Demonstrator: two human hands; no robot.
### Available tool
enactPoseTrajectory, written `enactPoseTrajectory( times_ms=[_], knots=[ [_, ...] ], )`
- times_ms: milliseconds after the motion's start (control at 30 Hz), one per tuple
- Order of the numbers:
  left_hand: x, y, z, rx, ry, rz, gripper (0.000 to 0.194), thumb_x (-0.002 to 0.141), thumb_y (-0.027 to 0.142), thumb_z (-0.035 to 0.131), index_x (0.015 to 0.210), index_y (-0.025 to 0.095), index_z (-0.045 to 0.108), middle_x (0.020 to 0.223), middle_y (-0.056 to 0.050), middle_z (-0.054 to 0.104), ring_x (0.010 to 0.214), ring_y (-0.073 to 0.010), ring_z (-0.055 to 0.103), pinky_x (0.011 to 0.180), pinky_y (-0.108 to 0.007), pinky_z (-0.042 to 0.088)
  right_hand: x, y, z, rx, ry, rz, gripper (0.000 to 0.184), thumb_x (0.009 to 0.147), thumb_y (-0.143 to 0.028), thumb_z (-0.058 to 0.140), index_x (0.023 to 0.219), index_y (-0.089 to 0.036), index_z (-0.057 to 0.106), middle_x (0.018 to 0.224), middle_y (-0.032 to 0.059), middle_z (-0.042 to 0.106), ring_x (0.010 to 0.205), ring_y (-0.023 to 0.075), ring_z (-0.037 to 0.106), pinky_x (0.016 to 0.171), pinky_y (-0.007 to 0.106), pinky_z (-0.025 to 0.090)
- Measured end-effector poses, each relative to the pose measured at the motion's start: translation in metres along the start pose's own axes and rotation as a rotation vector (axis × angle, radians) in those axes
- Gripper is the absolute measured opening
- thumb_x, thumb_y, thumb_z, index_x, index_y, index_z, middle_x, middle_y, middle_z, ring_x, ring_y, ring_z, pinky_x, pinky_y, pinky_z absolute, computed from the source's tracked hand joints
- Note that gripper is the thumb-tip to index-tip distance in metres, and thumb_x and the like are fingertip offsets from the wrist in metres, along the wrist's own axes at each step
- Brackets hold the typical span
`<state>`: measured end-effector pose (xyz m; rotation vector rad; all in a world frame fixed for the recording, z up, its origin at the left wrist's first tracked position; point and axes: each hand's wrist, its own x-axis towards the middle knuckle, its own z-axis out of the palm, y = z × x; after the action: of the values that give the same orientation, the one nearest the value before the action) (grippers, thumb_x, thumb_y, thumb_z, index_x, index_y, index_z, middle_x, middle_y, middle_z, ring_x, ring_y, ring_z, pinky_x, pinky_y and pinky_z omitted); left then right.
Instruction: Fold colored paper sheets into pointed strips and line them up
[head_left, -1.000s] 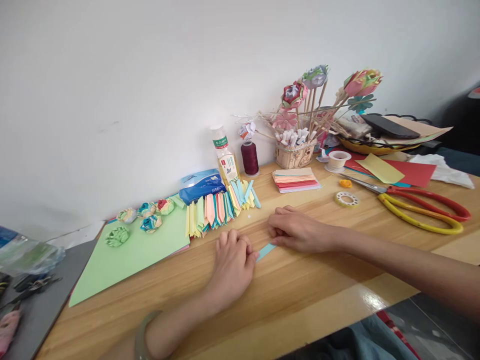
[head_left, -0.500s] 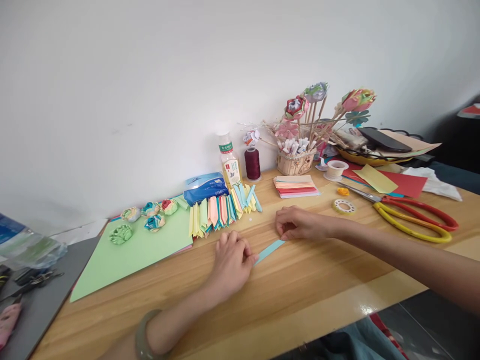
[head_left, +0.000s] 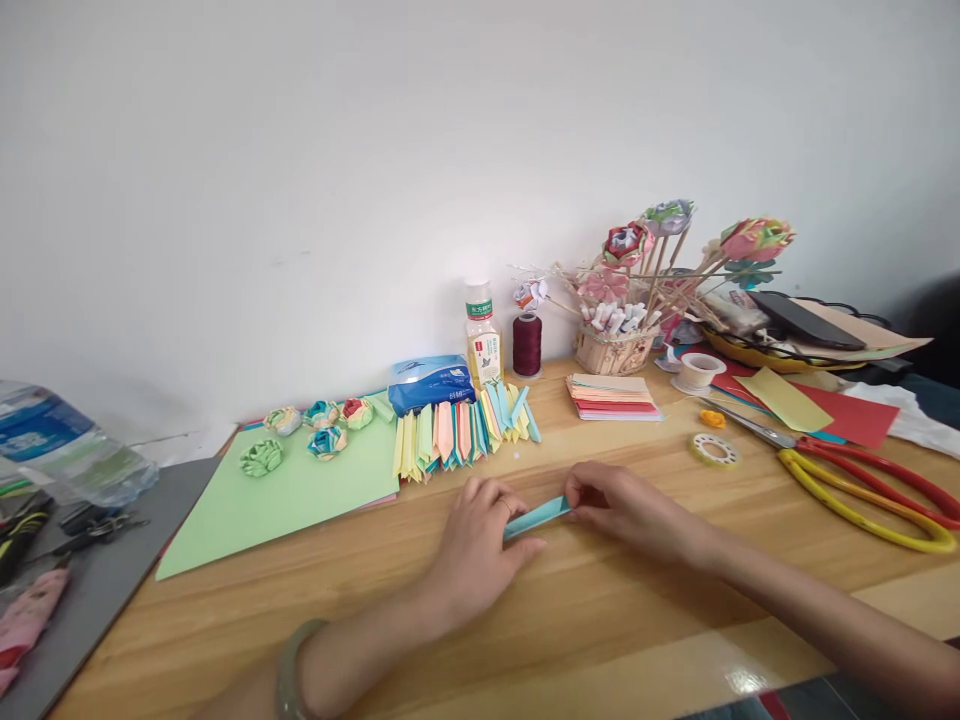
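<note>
A light blue paper strip (head_left: 537, 516) lies low over the wooden tabletop (head_left: 570, 620), near its middle, held between your two hands. Your left hand (head_left: 480, 545) pinches the strip's left end, fingers closed on the paper, with a pale green bangle (head_left: 289, 665) on that wrist. Your right hand (head_left: 626, 505) grips the right end, its fingers curled shut around the paper. Just behind your hands, toward the wall, sits a row of folded paper strips (head_left: 465, 432) in yellow, peach, green and blue, fanned side by side. Behind that row lies a blue tissue pack (head_left: 431, 382), and beside it stand a small clear bottle (head_left: 483, 335) and a dark red thread spool (head_left: 527, 345). To the left, a large light green sheet (head_left: 292, 495) lies flat, with several small folded paper flowers (head_left: 311, 430) resting on its far edge. To the right of the row is a neat stack of coloured paper squares (head_left: 613, 396). Behind the stack, a small woven basket (head_left: 615, 350) holds paper flowers on wooden sticks. Farther right lie a roll of tape (head_left: 712, 449), a white tape spool (head_left: 699, 371), and large scissors with red and yellow handles (head_left: 862, 470), well apart from your hands. A crumpled plastic water bottle (head_left: 67, 450) lies at the far left edge.
</note>
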<state>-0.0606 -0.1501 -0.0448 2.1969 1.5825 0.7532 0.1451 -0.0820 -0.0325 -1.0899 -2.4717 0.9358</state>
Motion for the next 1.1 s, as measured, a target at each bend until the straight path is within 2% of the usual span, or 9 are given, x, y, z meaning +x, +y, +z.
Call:
enactPoseTrajectory(
  times_ms=[67,167,300,367,467,633,800,933,1100],
  knots=[
    [0.002,0.001,-0.001,-0.107,0.008,-0.049,0.002,0.080,0.021,0.063,0.081,0.022,0.066,0.083,0.000,0.065,0.083,-0.0182,0.058,0.074,-0.030,0.047,-0.002,-0.005,0.002,0.067,0.026,0.008,0.007,0.080,-0.022,0.049,0.077,-0.018,0.053,0.070,0.0004,0.057,0.064,0.0145,0.052,0.059,0.026,0.042],
    [0.003,0.004,-0.003,-0.344,-0.031,-0.193,0.009,0.081,0.021,0.059,0.080,0.021,0.068,0.076,0.002,0.068,0.073,-0.0164,0.062,0.069,-0.027,0.048,-0.003,-0.011,0.003,0.220,0.094,0.006,0.017,0.079,-0.033,0.054,0.087,-0.018,0.057,0.075,0.0014,0.059,0.067,0.0154,0.053,0.062,0.027,0.044],
    [0.003,0.007,-0.006,-0.527,-0.060,-0.247,0.013,0.079,0.024,0.060,0.088,0.020,0.070,0.085,0.001,0.072,0.079,-0.0181,0.064,0.074,-0.028,0.050,-0.003,-0.018,0.004,0.295,0.097,0.034,0.027,0.080,-0.042,0.055,0.082,-0.017,0.065,0.077,0.0033,0.065,0.069,0.0172,0.055,0.063,0.028,0.043],
    [0.002,0.008,-0.006,-0.563,-0.039,-0.235,0.016,0.078,0.026,0.061,0.091,0.021,0.071,0.090,0.001,0.072,0.083,-0.0190,0.065,0.077,-0.029,0.050,-0.003,-0.021,0.005,0.292,0.105,0.043,0.029,0.081,-0.043,0.055,0.078,-0.017,0.067,0.075,0.0035,0.066,0.069,0.0173,0.056,0.061,0.027,0.042],
    [0.002,0.009,-0.006,-0.606,-0.023,-0.258,0.015,0.079,0.028,0.061,0.083,0.020,0.073,0.082,0.000,0.073,0.079,-0.0191,0.065,0.074,-0.028,0.049,-0.006,-0.028,0.004,0.271,0.113,0.040,0.031,0.082,-0.044,0.054,0.077,-0.016,0.068,0.071,0.0032,0.066,0.066,0.0170,0.056,0.060,0.026,0.041],
    [0.000,0.010,-0.007,-0.662,-0.061,-0.216,0.016,0.080,0.025,0.058,0.081,0.020,0.074,0.080,0.001,0.073,0.075,-0.0165,0.064,0.070,-0.024,0.047,-0.010,-0.035,0.002,0.254,0.015,0.000,0.033,0.087,-0.042,0.048,0.084,-0.017,0.069,0.072,0.0022,0.066,0.066,0.0152,0.057,0.061,0.024,0.042],
    [0.000,0.008,-0.008,-0.609,-0.008,-0.223,0.015,0.075,0.029,0.066,0.085,0.019,0.070,0.073,0.001,0.068,0.064,-0.0131,0.057,0.061,-0.021,0.041,-0.013,-0.030,0.003,0.246,0.054,0.035,0.043,0.089,-0.048,0.043,0.077,-0.015,0.067,0.065,0.0033,0.065,0.060,0.0147,0.059,0.057,0.023,0.044],
    [0.000,0.006,-0.007,-0.663,0.017,-0.234,0.014,0.074,0.030,0.065,0.078,0.017,0.068,0.064,0.002,0.064,0.057,-0.0110,0.050,0.055,-0.020,0.037,-0.018,-0.027,0.003,0.288,0.036,0.020,0.043,0.090,-0.050,0.042,0.075,-0.017,0.066,0.065,0.0031,0.067,0.061,0.0143,0.062,0.058,0.022,0.046],
    [-0.001,0.009,-0.009,-0.686,-0.020,-0.206,0.016,0.072,0.031,0.067,0.071,0.015,0.068,0.056,0.002,0.060,0.050,-0.0090,0.042,0.048,-0.020,0.030,-0.027,-0.021,0.003,0.277,0.005,-0.018,0.043,0.091,-0.050,0.041,0.077,-0.018,0.066,0.066,0.0028,0.068,0.060,0.0133,0.062,0.058,0.021,0.046]
  ],
)
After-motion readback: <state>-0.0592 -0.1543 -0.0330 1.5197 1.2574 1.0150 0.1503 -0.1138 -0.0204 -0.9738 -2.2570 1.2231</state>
